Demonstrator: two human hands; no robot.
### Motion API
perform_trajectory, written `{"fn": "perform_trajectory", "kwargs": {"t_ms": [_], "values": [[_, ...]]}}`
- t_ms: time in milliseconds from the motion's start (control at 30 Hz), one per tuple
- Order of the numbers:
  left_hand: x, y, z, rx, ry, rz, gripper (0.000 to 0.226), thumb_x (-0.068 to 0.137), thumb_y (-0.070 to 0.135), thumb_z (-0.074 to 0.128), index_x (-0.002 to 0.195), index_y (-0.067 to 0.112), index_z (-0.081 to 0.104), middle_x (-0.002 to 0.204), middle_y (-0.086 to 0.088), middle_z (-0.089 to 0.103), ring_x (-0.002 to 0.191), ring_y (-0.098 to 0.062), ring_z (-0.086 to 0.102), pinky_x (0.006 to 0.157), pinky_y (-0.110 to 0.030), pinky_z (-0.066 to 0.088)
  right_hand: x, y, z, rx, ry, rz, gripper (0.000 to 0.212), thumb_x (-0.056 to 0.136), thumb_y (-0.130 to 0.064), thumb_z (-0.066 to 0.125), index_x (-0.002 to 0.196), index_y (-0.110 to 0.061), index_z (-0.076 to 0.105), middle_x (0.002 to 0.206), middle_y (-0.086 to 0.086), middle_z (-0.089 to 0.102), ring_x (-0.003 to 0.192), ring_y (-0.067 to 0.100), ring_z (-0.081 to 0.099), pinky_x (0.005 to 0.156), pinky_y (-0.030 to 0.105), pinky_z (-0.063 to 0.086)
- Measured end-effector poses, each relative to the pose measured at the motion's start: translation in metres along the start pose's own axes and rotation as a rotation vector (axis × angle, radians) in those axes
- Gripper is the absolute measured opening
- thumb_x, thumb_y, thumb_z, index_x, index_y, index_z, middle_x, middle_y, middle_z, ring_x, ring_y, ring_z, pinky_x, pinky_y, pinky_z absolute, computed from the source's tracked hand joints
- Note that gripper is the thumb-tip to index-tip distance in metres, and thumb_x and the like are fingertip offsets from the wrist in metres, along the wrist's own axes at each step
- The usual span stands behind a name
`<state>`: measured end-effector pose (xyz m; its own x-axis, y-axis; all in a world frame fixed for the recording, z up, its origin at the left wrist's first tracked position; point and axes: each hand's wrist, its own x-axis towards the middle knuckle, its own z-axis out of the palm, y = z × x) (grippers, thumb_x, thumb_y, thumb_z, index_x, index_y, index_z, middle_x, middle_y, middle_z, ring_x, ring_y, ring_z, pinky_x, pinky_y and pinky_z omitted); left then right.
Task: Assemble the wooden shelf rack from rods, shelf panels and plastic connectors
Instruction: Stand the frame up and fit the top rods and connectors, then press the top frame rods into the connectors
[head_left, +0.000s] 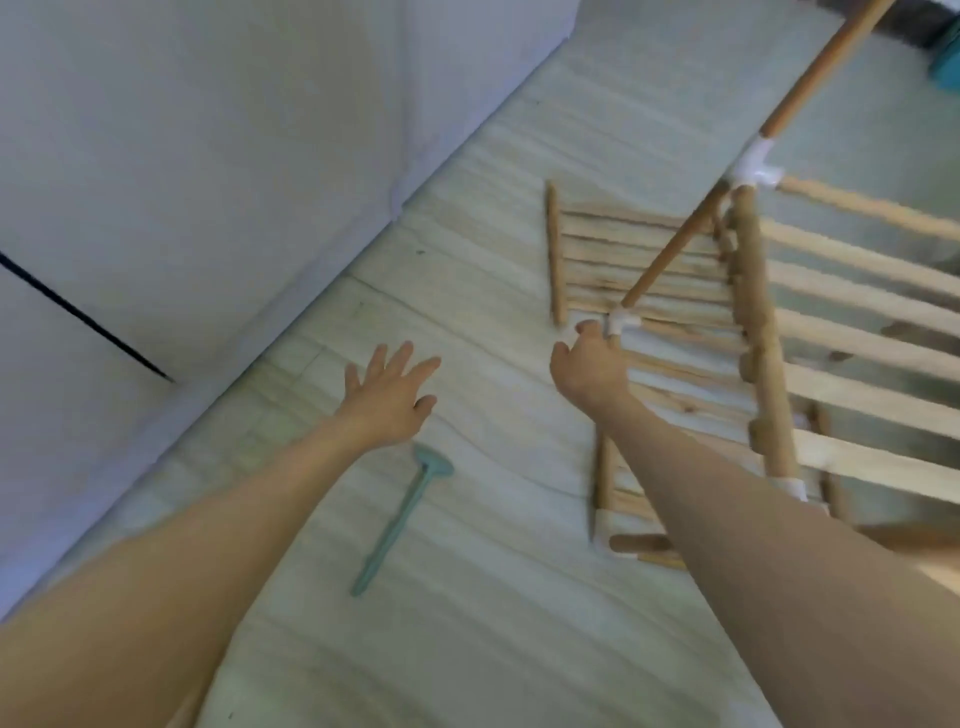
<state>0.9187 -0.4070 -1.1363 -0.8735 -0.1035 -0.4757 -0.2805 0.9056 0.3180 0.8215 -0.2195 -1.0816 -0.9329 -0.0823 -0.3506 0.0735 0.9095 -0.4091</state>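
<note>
Gripping a white plastic connector (621, 319) at the lower end of a slanted rod (670, 252), the right hand (589, 371) sits right of centre, fingers curled round the joint. Left hand (392, 397), centre frame, is spread and holds nothing. Partly built rack (763, 332) fills the right side. One loose shelf panel (623, 260) lies flat on the floor (467, 623) beyond. A teal mallet (400, 519) lies at lower centre.
</note>
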Motion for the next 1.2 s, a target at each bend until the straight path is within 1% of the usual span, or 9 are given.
{"fn": "perform_trajectory", "kwargs": {"t_ms": [133,233,467,633,733,900,1033,1133,1200], "values": [[0.048,-0.029,0.026,0.047,-0.139,-0.117,0.075,0.092,0.063,0.030,0.146,0.037,-0.015,0.152,-0.002,-0.031,0.140,-0.028,-0.027,0.108,-0.063,-0.010,0.074,0.007,0.040,-0.151,-0.049,0.030,0.045,0.098,-0.015,0.034,0.138,0.002,0.027,0.138,0.023,0.038,0.126,0.037,0.038,0.100,0.039,0.033],[0.065,-0.039,0.047,0.056,-0.154,-0.145,0.088,0.082,0.076,0.030,0.141,0.040,-0.026,0.145,0.000,-0.044,0.135,-0.026,-0.038,0.103,-0.066,-0.016,0.118,0.005,0.052,-0.198,0.012,0.029,0.045,0.098,-0.015,0.035,0.138,0.003,0.026,0.142,0.021,0.030,0.129,0.037,0.033,0.100,0.042,0.033],[0.071,-0.043,0.052,0.066,-0.179,-0.138,0.091,0.079,0.079,0.025,0.136,0.041,-0.034,0.130,0.004,-0.057,0.128,-0.026,-0.047,0.098,-0.066,-0.022,0.186,-0.003,0.062,-0.316,0.117,0.214,0.048,0.100,-0.027,0.036,0.139,0.001,0.032,0.146,0.017,0.026,0.136,0.033,0.024,0.106,0.046,0.027],[0.069,-0.044,0.049,0.037,-0.212,-0.131,0.088,0.080,0.078,0.025,0.129,0.043,-0.039,0.124,0.005,-0.061,0.117,-0.023,-0.054,0.097,-0.066,-0.024,0.190,-0.009,0.075,-0.429,0.199,0.083,0.036,0.095,-0.008,0.038,0.129,0.003,0.037,0.134,0.019,0.038,0.127,0.033,0.033,0.103,0.047,0.026],[0.069,-0.044,0.049,0.030,-0.214,-0.129,0.086,0.081,0.077,0.026,0.126,0.044,-0.040,0.124,0.006,-0.061,0.115,-0.023,-0.055,0.096,-0.065,-0.025,0.191,-0.032,0.076,-0.305,0.191,0.049,0.038,0.089,-0.002,0.037,0.127,0.001,0.037,0.134,0.017,0.039,0.127,0.032,0.034,0.109,0.045,0.020],[0.068,-0.044,0.047,0.012,-0.215,-0.120,0.087,0.084,0.074,0.030,0.127,0.043,-0.039,0.129,0.005,-0.058,0.119,-0.023,-0.053,0.097,-0.065,-0.024,0.175,-0.077,0.048,-0.112,0.328,-0.156,0.028,0.100,-0.019,0.030,0.119,-0.004,0.044,0.124,0.012,0.049,0.117,0.029,0.044,0.104,0.044,0.024],[0.063,-0.044,0.037,-0.024,-0.214,-0.105,0.081,0.091,0.063,0.035,0.140,0.041,-0.025,0.142,0.004,-0.046,0.133,-0.025,-0.040,0.104,-0.063,-0.017,0.142,-0.105,-0.009,-0.043,0.390,-0.297,0.033,0.102,-0.027,0.027,0.117,-0.005,0.045,0.121,0.011,0.051,0.110,0.030,0.050,0.101,0.042,0.027],[0.049,-0.037,0.013,-0.267,-0.127,-0.115,0.060,0.099,0.040,0.036,0.150,0.026,0.008,0.159,-0.001,-0.007,0.145,-0.020,-0.009,0.116,-0.046,0.001,0.110,-0.127,-0.054,0.115,0.421,-0.336,0.032,0.102,-0.027,0.027,0.115,-0.005,0.046,0.127,0.010,0.050,0.120,0.027,0.046,0.105,0.042,0.024],[0.030,-0.027,-0.005,-0.492,0.002,-0.093,0.048,0.100,0.029,0.039,0.145,0.017,0.029,0.154,-0.005,0.023,0.143,-0.018,0.017,0.114,-0.030,0.015,0.080,-0.141,-0.076,0.217,0.423,-0.360,0.033,0.102,-0.025,0.028,0.117,-0.003,0.047,0.134,0.011,0.047,0.131,0.024,0.036,0.107,0.041,0.027]]}}
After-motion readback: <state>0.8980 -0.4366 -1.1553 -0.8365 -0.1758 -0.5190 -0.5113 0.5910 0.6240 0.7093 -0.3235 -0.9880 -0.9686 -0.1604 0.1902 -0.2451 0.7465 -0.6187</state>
